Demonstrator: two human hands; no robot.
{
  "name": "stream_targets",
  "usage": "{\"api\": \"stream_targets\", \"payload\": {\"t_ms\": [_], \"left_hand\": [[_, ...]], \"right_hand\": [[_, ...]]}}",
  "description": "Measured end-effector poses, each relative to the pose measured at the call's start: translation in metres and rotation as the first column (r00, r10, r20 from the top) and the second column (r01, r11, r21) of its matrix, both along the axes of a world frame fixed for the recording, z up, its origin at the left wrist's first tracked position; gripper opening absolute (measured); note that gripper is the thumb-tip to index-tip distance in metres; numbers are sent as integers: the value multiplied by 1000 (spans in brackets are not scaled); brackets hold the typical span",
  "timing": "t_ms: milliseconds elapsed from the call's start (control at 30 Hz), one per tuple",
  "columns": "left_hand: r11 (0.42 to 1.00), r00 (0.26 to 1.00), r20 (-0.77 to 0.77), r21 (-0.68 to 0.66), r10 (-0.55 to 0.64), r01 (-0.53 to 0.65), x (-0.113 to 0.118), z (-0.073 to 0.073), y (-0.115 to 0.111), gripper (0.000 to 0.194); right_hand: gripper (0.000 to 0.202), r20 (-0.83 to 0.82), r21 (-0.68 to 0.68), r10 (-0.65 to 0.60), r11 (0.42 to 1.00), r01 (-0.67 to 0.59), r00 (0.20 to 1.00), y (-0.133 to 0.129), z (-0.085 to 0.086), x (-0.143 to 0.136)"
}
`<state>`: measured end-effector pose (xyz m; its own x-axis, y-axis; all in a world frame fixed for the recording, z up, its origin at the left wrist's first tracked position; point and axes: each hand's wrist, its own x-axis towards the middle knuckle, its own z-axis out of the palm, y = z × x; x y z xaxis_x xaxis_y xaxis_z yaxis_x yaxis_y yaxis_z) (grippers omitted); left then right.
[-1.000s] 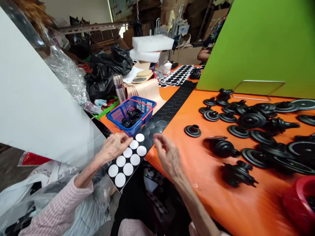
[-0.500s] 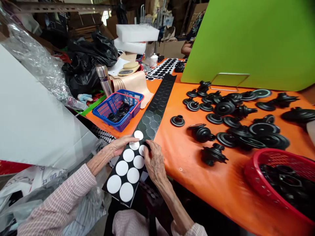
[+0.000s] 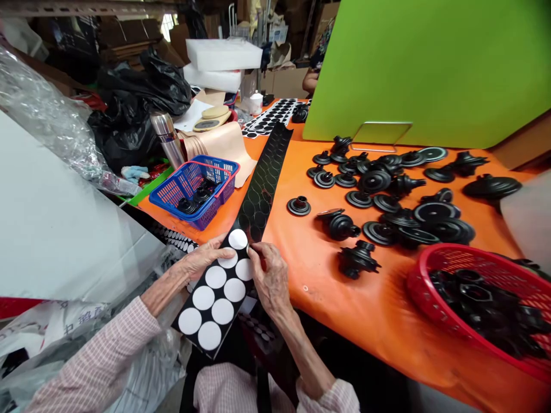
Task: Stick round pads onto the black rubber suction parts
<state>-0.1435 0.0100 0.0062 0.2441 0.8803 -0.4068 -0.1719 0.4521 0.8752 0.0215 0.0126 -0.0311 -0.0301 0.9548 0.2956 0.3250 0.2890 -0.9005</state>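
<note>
A long black sticker sheet (image 3: 261, 189) with die-cut circles runs from the orange table towards my lap. On its near part, several white circles (image 3: 222, 309) show in the black. My left hand (image 3: 205, 256) grips the sheet's left edge, thumb flat on a white circle and the other fingers underneath. At the right edge, my right hand (image 3: 270, 272) has thumb and forefinger pinched against the sheet, beside the topmost white circles. Whether a loose sticker is between those fingertips is too small to see.
Several black plastic parts (image 3: 374, 180) lie on the orange table (image 3: 327, 327). A red basket (image 3: 424, 281) of black parts is at right, a blue basket (image 3: 172, 201) at left. A steel flask (image 3: 167, 137) stands behind it. A green board (image 3: 413, 69) rises at the back.
The whole view has shifted slightly, moving most things left. My right fingers have curled into a tighter pinch at the sheet's right edge. My left hand keeps its hold.
</note>
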Motion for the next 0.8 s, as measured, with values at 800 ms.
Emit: {"api": "stream_targets", "payload": {"t_ms": [800], "left_hand": [[903, 833, -420, 65, -360, 424, 124, 40, 22, 27]], "right_hand": [[19, -281, -255, -363, 920, 296, 888, -42, 15, 92]]}}
